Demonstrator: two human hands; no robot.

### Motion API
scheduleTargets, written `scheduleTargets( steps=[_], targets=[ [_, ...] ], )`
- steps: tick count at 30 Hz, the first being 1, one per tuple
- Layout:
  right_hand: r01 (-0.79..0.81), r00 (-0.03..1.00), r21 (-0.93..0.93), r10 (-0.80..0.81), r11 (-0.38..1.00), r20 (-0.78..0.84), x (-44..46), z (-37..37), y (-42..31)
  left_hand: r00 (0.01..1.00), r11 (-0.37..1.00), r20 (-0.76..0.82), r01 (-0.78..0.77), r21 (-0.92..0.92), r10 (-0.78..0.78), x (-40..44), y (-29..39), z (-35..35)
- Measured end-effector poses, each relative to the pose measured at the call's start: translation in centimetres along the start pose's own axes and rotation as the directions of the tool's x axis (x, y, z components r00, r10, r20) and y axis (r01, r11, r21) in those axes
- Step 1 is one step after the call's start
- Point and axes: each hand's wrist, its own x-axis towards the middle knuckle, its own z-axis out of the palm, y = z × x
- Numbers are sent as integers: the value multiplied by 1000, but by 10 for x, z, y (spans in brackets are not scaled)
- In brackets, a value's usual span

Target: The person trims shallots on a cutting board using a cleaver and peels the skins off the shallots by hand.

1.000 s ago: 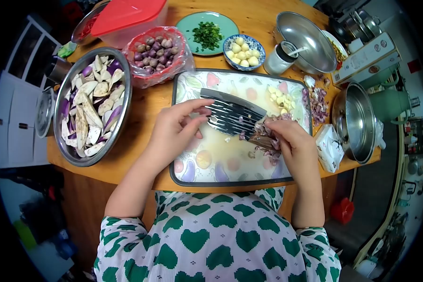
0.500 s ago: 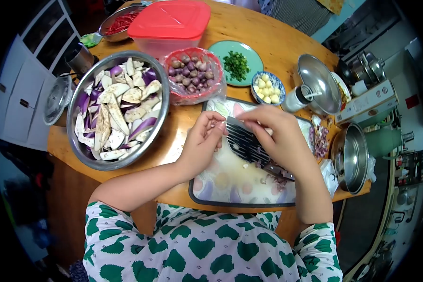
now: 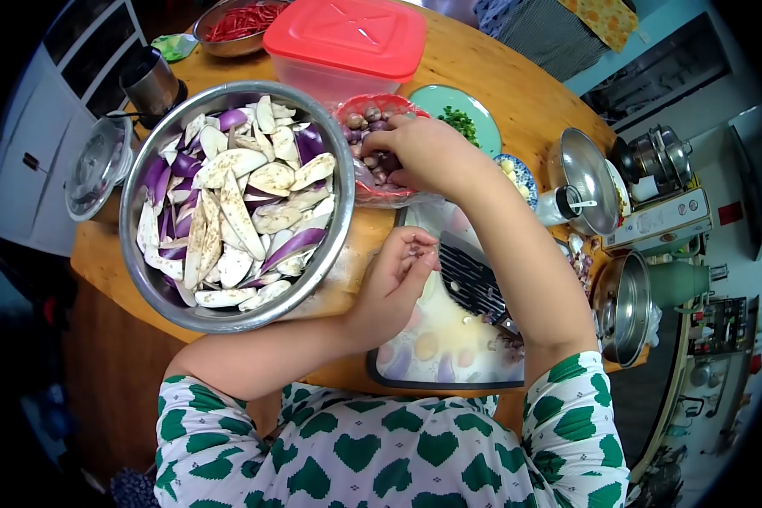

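Observation:
My right hand reaches into a red plastic basket of small purple shallots, its fingers apart and bent down among them. My left hand is curled closed above the left edge of a patterned cutting board. Small pinkish bits show between its fingers, too small to name. On the board lies a knife with a dark, white-striped blade, its handle end partly behind my right forearm. Chopped purplish bits lie near the handle.
A large steel bowl of eggplant pieces stands left. Behind are a red-lidded box, a bowl of red chillies and a green plate with chopped greens. On the right are a garlic bowl, a jar and steel basins.
My right hand has left the knife area and moved up and forward into the shallot basket. My left hand stays curled, slightly lower in view. The view has shifted a little left.

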Motion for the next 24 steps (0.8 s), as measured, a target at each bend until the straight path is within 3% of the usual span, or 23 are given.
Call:
scheduleTargets(
  steps=[6, 9, 15, 18, 19, 22, 24],
  targets=[
    [-5, 998, 139, -5, 990, 65, 5, 13, 10, 1000, 1000, -2, -14, -21, 14, 1, -1, -1],
    [95, 995, 174, -96, 980, -3, 10, 19, 13, 1000, 999, -13, 17, -34, -18, 2, -2, -2],
    [146, 986, 299, -114, 943, -121, 4, 12, 21, 982, 976, -38, 178, -125, -184, 7, 5, -6],
    [83, 993, 464, -31, 882, -117, -27, -22, 9, 939, 725, 68, 305, -618, -337, 13, 4, -11],
    [69, 993, 523, -11, 850, -114, -39, -31, 5, 922, 677, 60, 324, -661, -382, 15, 8, -10],
    [280, 960, 398, -253, 874, -119, -72, -47, -7, 866, 545, 54, 360, -757, -497, 20, 24, 0],
    [247, 965, 442, -261, 863, -29, -87, -38, -16, 873, 490, 81, 345, -800, -481, 18, 25, 2]
  ],
)
